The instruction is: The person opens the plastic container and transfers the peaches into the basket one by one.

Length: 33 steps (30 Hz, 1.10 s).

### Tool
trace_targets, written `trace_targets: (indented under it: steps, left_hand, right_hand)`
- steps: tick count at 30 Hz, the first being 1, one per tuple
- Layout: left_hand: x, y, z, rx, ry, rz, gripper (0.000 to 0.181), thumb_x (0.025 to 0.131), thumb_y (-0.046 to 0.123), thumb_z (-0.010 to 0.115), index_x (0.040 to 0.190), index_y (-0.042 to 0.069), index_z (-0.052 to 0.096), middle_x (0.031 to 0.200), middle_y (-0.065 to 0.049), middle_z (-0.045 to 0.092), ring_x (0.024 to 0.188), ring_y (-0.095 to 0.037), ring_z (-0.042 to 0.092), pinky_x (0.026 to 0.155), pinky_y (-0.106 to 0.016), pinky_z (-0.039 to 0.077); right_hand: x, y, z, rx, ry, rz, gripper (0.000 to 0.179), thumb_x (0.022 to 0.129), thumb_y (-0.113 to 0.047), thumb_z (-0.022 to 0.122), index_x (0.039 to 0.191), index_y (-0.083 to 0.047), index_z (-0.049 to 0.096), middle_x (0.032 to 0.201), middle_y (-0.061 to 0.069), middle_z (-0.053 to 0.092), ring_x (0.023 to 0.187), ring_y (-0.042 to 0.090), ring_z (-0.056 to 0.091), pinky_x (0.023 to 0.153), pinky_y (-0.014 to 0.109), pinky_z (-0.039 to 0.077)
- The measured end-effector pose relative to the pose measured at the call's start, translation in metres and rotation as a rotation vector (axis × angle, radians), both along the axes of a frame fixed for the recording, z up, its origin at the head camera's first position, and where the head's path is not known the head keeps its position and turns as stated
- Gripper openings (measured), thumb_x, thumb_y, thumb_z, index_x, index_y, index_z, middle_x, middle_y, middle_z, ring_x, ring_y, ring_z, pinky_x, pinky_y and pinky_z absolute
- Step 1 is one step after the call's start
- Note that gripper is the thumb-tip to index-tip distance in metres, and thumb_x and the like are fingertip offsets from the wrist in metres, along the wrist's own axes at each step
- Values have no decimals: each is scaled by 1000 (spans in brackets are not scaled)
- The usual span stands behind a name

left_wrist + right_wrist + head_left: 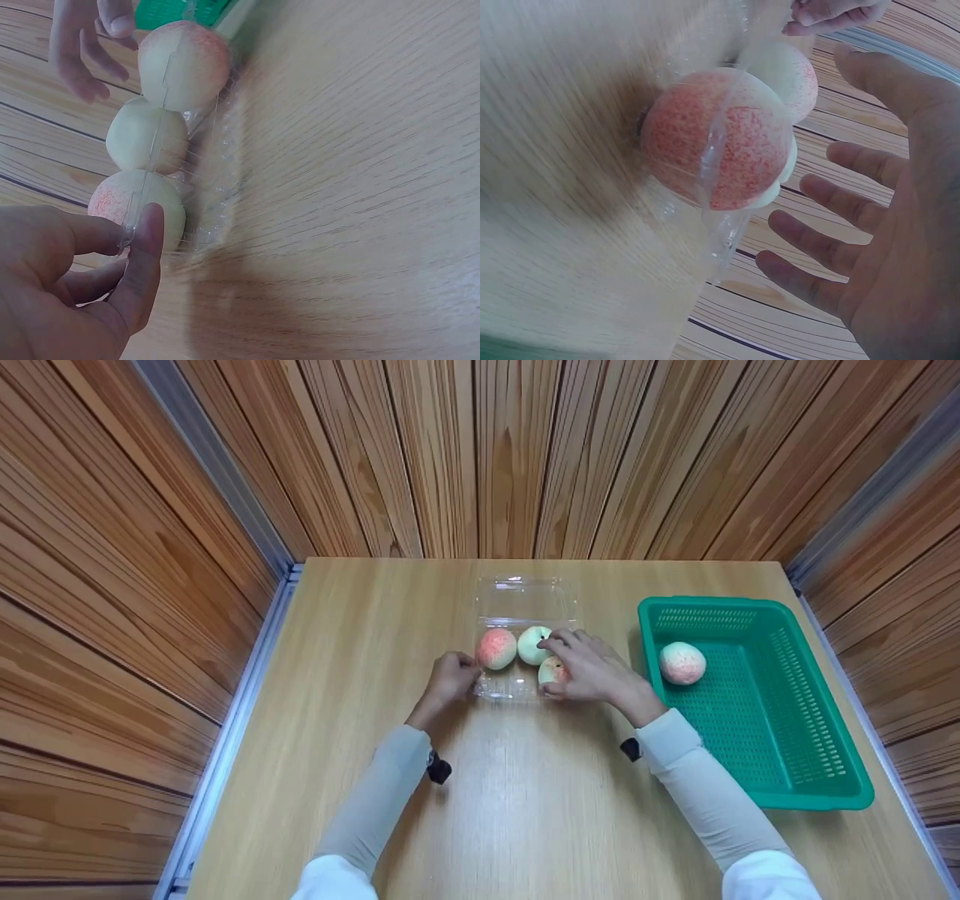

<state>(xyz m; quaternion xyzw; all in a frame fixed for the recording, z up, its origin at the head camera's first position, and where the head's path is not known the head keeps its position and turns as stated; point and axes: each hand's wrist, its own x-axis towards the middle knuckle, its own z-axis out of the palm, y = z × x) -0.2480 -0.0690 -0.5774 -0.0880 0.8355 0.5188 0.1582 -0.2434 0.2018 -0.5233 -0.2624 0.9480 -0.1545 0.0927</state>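
Note:
A clear plastic clamshell box (510, 687) lies with its lid folded back on the table, holding three peaches. A pinkish peach (496, 649) sits at the left, a pale peach (533, 643) at the back middle and a red-flecked peach (550, 670) at the right. My left hand (452, 678) pinches the box's left rim between thumb and finger, plain in the left wrist view. Above the right peach, my right hand (592, 666) hovers with spread fingers (810, 281); the right wrist view shows a gap between them and the peach (705, 139).
A green plastic basket (757, 795) stands to the right, with one pale pink peach (682, 663) inside near its left wall. Wood-plank walls (510, 457) rise behind the table and along both sides.

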Motion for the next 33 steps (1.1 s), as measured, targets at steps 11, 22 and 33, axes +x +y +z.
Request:
trace_targets:
  steps: [11,22,33]
  left_hand:
    - [0,0,1,0,-29,12,15,106,10,62,117,1,69,91,-7,68,72,-17,62,60,-32,51]
    - [-1,0,0,-12,-14,9,15,105,8,63,115,-1,70,86,-5,65,66,-14,59,56,-29,49]
    - [-1,1,-1,-5,-1,7,15,104,6,62,113,-2,71,83,-4,63,63,-13,57,49,-22,43]
  right_hand:
    - [1,-2,-7,14,-13,-12,73,91,-53,79,152,-17,56,158,15,46,147,40,44,121,68,36]
    - [2,-4,-12,3,-47,-28,69,92,-48,79,151,-18,57,162,14,44,150,41,40,121,71,33]
    - [1,-7,-16,35,-26,-22,65,94,-52,76,146,-18,60,152,12,51,143,41,48,119,69,36]
